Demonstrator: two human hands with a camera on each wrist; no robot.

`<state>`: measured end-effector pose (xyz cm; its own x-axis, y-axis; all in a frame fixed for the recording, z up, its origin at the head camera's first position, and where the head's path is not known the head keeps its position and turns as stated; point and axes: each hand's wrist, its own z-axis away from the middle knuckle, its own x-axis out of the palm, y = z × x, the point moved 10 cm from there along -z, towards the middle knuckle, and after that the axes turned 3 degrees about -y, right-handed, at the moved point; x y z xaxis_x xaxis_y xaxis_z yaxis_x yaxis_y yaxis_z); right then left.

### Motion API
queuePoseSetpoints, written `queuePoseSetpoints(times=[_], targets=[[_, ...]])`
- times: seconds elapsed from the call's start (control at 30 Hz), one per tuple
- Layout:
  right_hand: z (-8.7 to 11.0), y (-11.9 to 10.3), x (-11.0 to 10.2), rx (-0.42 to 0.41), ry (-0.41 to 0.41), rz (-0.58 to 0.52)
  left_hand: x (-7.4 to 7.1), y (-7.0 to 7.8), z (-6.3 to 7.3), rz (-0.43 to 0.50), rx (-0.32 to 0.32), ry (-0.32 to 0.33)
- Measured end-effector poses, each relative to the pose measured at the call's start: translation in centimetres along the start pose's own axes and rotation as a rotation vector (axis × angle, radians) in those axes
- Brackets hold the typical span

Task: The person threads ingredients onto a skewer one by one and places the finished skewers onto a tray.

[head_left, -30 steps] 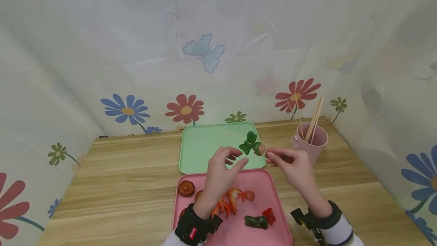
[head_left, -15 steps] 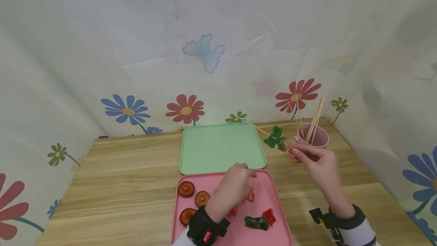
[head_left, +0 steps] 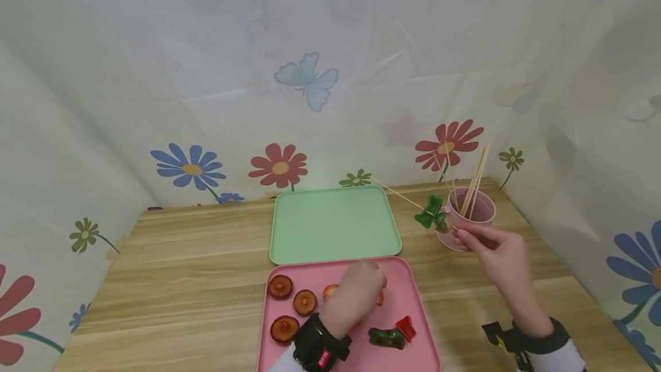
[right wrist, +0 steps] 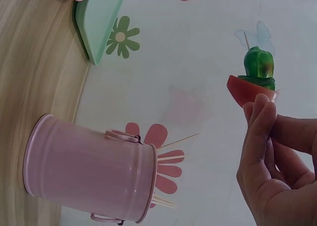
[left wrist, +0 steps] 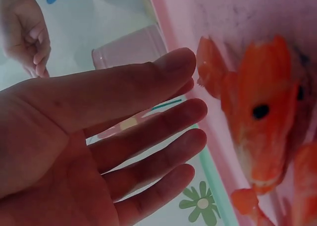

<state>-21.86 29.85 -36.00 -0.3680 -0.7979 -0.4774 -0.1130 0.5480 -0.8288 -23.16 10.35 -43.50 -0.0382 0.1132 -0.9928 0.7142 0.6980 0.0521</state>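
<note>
My left hand [head_left: 356, 291] is low over the pink tray [head_left: 408, 286], hiding most of the shrimp there. In the left wrist view its fingers are nearly straight, and the thumb tip lies right by a small orange piece [left wrist: 210, 67] beside a shrimp [left wrist: 262, 112] with black eye spots. Between thumb and fingertips, my right hand [head_left: 503, 254] pinches the end of a thin wooden skewer [head_left: 396, 193]. Green pepper pieces [head_left: 432, 211] are threaded on it, with an orange-pink wedge [right wrist: 250, 90] closest to the fingertips in the right wrist view. The skewer's long bare end points up and left.
Several brown mushroom caps [head_left: 305, 302] lie on the pink tray's left side. A green pepper piece [head_left: 386, 337] and a red pepper piece [head_left: 406, 329] lie at its right. Behind is a light green tray [head_left: 335, 225]. A pink bucket [right wrist: 91, 166] holding wooden skewers [head_left: 476, 179] stands at right.
My right hand has carried the loaded skewer rightward to in front of the bucket. My left hand has left its place by the skewer and come down over the shrimp.
</note>
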Motion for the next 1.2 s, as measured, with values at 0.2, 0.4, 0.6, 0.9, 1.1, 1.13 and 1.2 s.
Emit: queuePoseSetpoints(times=[0.2,0.4,0.6,0.9,1.1,1.13,1.2], targets=[[0.1,0.2,0.0,-0.001,0.002,0.042,0.8,0.2,0.0,0.003,-0.021,-0.022],[0.1,0.3,0.2,0.003,0.003,0.055,0.9,0.4,0.0,-0.007,-0.033,-0.019],[0.1,0.3,0.3,-0.012,0.005,0.043,1.3,0.4,-0.1,0.047,-0.024,-0.049],[0.0,0.2,0.3,-0.003,0.004,0.063,1.6,0.1,-0.4,0.083,-0.028,-0.061],[-0.2,-0.4,0.8,-0.033,0.006,0.07,1.5,-2.1,-0.6,0.347,-0.147,-0.07],[-0.2,-0.6,0.9,-0.039,0.002,0.052,1.2,-2.6,-0.6,0.405,-0.166,-0.054],[-0.4,-0.8,1.3,-0.044,-0.011,0.0,0.4,-3.6,-0.5,0.504,-0.191,-0.007]])
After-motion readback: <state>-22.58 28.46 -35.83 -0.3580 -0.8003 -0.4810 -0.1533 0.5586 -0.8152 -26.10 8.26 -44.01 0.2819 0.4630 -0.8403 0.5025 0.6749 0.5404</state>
